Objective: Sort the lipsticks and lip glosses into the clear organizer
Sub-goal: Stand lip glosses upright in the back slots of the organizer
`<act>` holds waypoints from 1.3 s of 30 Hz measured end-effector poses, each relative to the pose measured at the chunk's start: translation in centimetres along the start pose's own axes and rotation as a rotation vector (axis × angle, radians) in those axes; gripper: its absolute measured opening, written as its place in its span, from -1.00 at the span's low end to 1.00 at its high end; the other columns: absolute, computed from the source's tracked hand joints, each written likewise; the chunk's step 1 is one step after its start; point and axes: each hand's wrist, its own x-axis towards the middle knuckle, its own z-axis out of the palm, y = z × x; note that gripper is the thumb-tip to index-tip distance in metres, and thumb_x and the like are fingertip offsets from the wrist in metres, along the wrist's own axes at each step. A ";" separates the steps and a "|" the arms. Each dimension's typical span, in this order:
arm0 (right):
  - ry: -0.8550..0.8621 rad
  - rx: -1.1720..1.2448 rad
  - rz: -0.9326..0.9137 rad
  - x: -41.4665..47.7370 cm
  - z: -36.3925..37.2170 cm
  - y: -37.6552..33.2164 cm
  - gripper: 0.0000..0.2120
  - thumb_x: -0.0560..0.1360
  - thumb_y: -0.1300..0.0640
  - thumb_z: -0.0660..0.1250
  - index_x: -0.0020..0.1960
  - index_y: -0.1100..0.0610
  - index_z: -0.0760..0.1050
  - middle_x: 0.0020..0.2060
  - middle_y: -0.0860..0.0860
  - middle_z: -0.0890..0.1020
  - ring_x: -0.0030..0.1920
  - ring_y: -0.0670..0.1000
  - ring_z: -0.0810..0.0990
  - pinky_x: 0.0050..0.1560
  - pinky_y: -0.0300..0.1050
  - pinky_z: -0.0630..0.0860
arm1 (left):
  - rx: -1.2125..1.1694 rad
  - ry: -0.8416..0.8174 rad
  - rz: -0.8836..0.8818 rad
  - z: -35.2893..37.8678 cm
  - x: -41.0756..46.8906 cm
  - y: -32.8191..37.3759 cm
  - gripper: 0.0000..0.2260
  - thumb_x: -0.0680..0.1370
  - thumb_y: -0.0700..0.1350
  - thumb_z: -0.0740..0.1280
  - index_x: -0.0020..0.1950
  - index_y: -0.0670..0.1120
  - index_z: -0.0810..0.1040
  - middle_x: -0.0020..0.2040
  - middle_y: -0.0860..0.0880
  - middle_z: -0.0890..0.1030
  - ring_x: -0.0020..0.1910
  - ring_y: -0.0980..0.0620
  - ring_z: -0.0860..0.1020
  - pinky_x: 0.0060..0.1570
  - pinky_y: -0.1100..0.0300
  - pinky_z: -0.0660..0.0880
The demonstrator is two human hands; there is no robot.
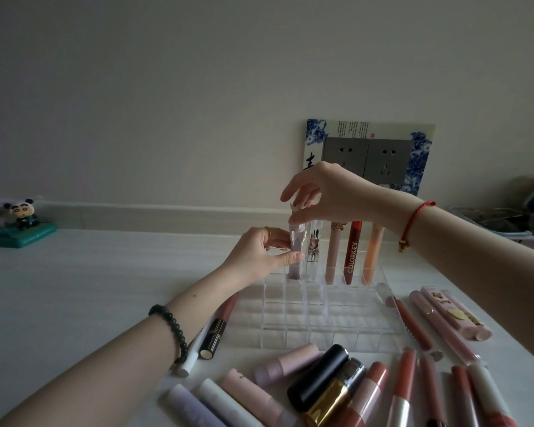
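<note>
Head — gloss [296, 241] in left grip [259, 257]

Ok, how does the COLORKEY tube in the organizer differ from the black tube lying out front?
The COLORKEY tube stands upright in the back row of the clear organizer; the black tube lies on the table in front. The COLORKEY tube is long, slim, dark red, lettered; the black tube is short, thick, plain. Shared: neither is touched; the left hand and right hand hold a pale pink tube.
</note>
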 end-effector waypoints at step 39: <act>-0.218 -0.075 -0.399 -2.5 10.5 -8.9 -0.75 0.44 0.18 0.32 0.12 0.08 0.51 0.04 0.07 0.55 0.03 0.03 0.50 0.01 -0.15 0.40 | 0.150 0.071 -0.157 -10.1 -9.2 -5.9 -0.73 0.47 -0.36 0.26 0.11 -0.11 0.54 0.08 -0.09 0.61 0.06 0.04 0.57 0.17 0.17 0.41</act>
